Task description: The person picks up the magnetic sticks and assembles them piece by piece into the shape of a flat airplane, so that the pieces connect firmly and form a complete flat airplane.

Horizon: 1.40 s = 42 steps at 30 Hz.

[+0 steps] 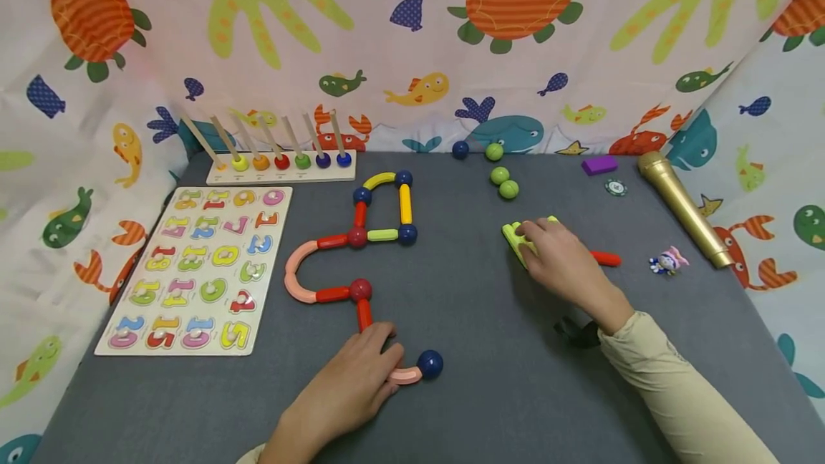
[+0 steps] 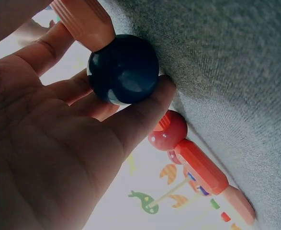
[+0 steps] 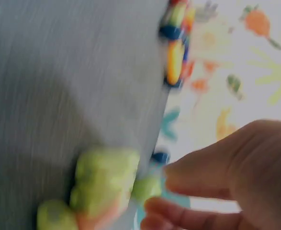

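Observation:
On the grey table lies a chain of magnetic rods and balls. At its near end my left hand (image 1: 348, 378) grips a dark blue ball (image 2: 123, 69), hidden beneath it in the head view. A salmon curved rod (image 1: 405, 376) joins that ball and leads to another dark blue ball (image 1: 430, 364). A red rod (image 1: 364, 313) runs from a red ball (image 1: 361, 289) toward the hand. My right hand (image 1: 561, 263) is over a knobbly lime-green toy piece (image 1: 513, 240); a red stick (image 1: 606, 258) shows beside it. In the blurred right wrist view, thumb and fingertips are apart with nothing between them.
A number puzzle board (image 1: 258, 306) and a peg board (image 1: 283, 174) stand left. Green balls (image 1: 508, 189), a purple block (image 1: 599, 165), a poker chip (image 1: 616, 187), a small figurine (image 1: 668, 261) and a gold microphone (image 1: 684, 210) lie right.

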Motion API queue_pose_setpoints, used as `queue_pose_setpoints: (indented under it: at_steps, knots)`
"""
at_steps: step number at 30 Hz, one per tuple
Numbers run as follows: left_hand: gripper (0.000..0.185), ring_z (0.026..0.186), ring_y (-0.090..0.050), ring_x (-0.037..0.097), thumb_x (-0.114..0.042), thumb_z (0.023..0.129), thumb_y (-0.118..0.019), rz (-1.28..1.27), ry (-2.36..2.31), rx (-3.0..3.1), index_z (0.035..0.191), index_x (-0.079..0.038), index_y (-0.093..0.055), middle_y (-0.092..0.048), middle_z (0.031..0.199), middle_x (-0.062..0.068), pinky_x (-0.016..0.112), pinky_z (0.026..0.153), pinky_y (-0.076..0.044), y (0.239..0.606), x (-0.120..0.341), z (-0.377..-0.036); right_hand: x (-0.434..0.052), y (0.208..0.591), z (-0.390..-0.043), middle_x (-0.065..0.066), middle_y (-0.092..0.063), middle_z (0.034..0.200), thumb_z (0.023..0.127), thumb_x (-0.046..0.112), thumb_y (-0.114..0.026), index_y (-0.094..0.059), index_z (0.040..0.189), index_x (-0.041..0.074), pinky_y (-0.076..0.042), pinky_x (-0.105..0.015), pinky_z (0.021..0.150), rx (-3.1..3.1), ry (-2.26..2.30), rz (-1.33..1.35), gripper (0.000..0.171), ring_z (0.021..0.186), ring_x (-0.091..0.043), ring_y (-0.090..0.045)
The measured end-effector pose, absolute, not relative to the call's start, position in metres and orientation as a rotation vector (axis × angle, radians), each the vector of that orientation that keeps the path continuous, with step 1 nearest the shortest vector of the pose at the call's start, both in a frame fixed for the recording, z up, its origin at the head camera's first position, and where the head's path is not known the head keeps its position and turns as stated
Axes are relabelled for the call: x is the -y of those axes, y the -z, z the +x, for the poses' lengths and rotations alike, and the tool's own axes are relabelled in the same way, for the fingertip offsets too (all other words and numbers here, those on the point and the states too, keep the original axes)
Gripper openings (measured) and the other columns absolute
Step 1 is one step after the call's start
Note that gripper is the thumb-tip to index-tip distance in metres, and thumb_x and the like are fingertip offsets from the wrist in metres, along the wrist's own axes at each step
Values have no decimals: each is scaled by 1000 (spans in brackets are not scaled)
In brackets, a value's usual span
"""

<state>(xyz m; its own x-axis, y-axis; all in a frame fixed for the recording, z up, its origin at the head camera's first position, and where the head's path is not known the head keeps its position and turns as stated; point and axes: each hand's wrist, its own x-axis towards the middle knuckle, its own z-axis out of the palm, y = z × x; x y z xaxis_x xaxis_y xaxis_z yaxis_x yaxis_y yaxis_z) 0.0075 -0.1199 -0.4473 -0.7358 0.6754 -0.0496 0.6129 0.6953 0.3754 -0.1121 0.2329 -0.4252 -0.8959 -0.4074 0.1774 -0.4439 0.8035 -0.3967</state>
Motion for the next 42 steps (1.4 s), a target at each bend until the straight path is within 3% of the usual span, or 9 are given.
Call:
queue_pose_setpoints:
  at_steps: [3, 6, 10, 16, 21, 25, 33, 42]
  knots:
    - [20, 120, -55, 27, -18, 96, -82, 1051, -496, -2715, 104, -16, -63, -56, 132, 11, 49, 102, -51, 448, 120, 8, -254, 428, -121, -17, -66, 91, 100, 4, -68, -71, 104, -5, -54, -50, 70, 2981, -548, 540, 10, 81, -34, -62]
    - [21, 122, -56, 28, -18, 96, -82, 1059, -486, -2716, 106, -15, -65, -56, 134, 12, 49, 103, -51, 448, 120, 8, -265, 432, -130, -7, -58, 78, 102, 8, -66, -70, 94, -1, -46, -39, 58, 3084, -577, 472, 12, 67, -23, -54]
    - [21, 123, -56, 29, -18, 96, -83, 1058, -482, -2713, 108, -15, -65, -56, 135, 13, 49, 103, -51, 449, 120, 8, -271, 435, -144, -5, -59, 75, 104, 12, -64, -72, 94, -1, -46, -35, 55, 3204, -635, 442, 18, 61, -19, -54]
    - [21, 124, -55, 28, -19, 97, -82, 1048, -495, -2707, 111, -14, -67, -57, 137, 13, 49, 103, -51, 452, 118, 8, -271, 430, -155, -6, -53, 71, 99, 8, -61, -66, 81, 3, -43, -34, 53, 3303, -664, 355, 19, 58, -20, -54]
    - [28, 125, -53, 27, -28, 97, -83, 1022, -502, -2698, 115, -13, -68, -56, 137, 12, 51, 103, -49, 451, 115, 9, -265, 414, -145, -9, -65, 80, 97, 10, -66, -69, 98, -4, -48, -34, 55, 3242, -863, 295, 14, 65, -21, -59]
    - [27, 128, -52, 30, -35, 97, -82, 995, -506, -2691, 114, -17, -70, -56, 137, 12, 56, 101, -48, 449, 113, 9, -239, 417, -132, -12, -72, 90, 98, 14, -70, -69, 112, -4, -54, -37, 63, 3158, -1433, 320, 22, 71, -22, -64]
    - [19, 132, -52, 35, -33, 102, -76, 992, -499, -2698, 114, -19, -74, -58, 137, 13, 60, 103, -47, 448, 109, 8, -168, 454, -94, -17, -74, 86, 100, 9, -71, -64, 108, -7, -62, -37, 70, 2956, -2361, 518, 19, 70, -19, -72]
    - [15, 133, -51, 37, -36, 102, -76, 1004, -519, -2722, 105, -21, -73, -59, 136, 15, 62, 104, -46, 449, 111, 9, -135, 462, -65, -17, -75, 84, 99, 6, -70, -60, 112, -8, -63, -38, 67, 2916, -2495, 526, 21, 66, -18, -73]
